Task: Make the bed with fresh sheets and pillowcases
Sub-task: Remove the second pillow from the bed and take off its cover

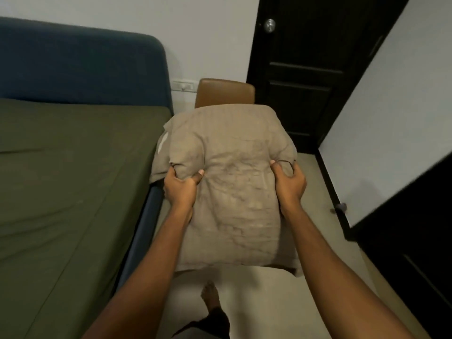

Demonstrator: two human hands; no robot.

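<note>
Pillow in a creased beige case is held up just off the side edge of the bed, above the pale floor. The left hand bunches the cloth at one side and the right hand grips it at the other, fingers curled tight. Behind it a brown chair, partly hidden by the pillow, stands at the white wall between the blue headboard and a black door with a metal knob; a wrinkled olive sheet covers the mattress to the left, and a bare foot shows on the floor below.
</note>
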